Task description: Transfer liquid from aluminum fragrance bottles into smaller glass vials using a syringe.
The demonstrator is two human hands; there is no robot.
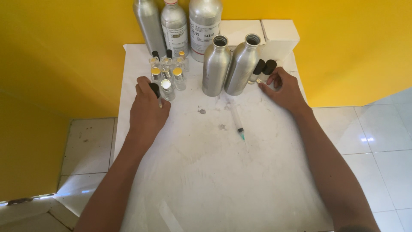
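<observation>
My left hand is closed around a small vial with a black cap, beside a cluster of small glass vials with gold, silver and black caps. My right hand rests at the right, its fingers touching two small black-capped vials. Two open silver aluminium bottles stand between my hands. A clear syringe with a green tip lies on the white table in front of them.
Three taller capped silver bottles stand at the back against the yellow wall. White boxes sit at the back right. Grey tiled floor shows on both sides of the table. A few dark stains mark the tabletop.
</observation>
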